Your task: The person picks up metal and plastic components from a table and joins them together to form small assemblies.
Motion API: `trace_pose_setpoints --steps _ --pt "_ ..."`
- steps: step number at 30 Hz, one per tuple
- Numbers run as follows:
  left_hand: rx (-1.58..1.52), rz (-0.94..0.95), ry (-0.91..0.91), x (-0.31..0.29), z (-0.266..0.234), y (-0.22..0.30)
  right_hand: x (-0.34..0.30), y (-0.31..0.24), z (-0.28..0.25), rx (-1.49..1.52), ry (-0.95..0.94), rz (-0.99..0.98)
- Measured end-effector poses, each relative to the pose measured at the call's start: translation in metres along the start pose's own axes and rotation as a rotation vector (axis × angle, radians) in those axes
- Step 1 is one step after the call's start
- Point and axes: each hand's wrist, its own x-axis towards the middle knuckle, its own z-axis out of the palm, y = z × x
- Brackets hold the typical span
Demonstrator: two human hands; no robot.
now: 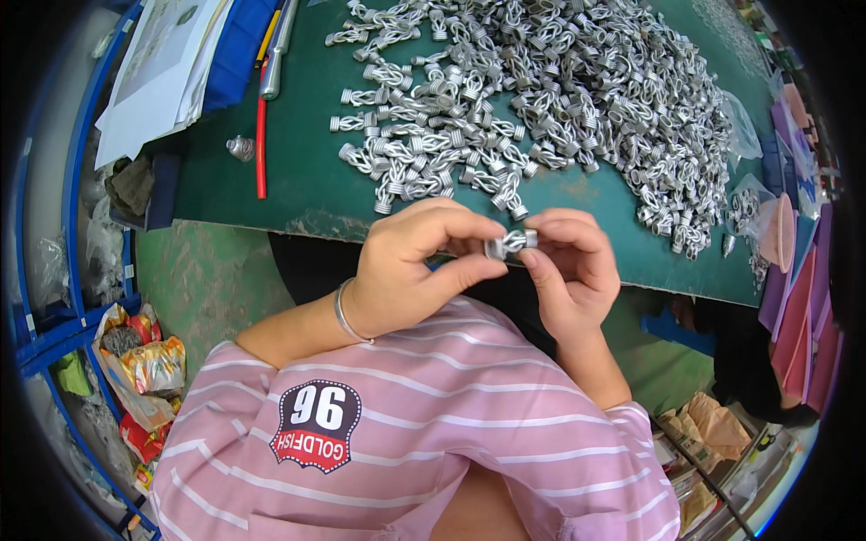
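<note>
Between my two hands, just off the table's near edge, is a small silver metal fitting (pixel 514 241) with twisted bars and ringed ends. My left hand (pixel 410 261) pinches its left end between thumb and fingers; a metal bangle circles that wrist. Thumb and curled fingers of my right hand (pixel 573 261) close on the fitting's right end. Beyond my hands lies a large heap of similar silver fittings (pixel 631 117), with a looser group of fittings (pixel 433 144) spread at its left side.
The green table (pixel 298 171) bears a red rod (pixel 262 149), a grey metal tool (pixel 275 63) and a single silver piece (pixel 240 148). Papers (pixel 158 63) rest by a blue bin (pixel 236 54). Blue shelving (pixel 77 180) stands left; pink and purple folded sheets (pixel 794 307) stand right.
</note>
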Motion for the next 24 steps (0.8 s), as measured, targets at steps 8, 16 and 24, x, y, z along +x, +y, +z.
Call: trace_pose_setpoints --steps 8,16,24 --pt "-0.362 -0.486 0.016 0.002 0.001 -0.002 0.010 -0.009 0.012 -0.018 0.058 -0.184" --pt "-0.831 -0.725 0.030 0.005 -0.003 0.000 0.023 -0.020 0.012 -0.370 -0.256 -0.434" --pt "-0.755 -0.655 0.008 0.002 -0.010 0.006 0.041 0.004 0.012 -0.886 -0.082 -0.157"
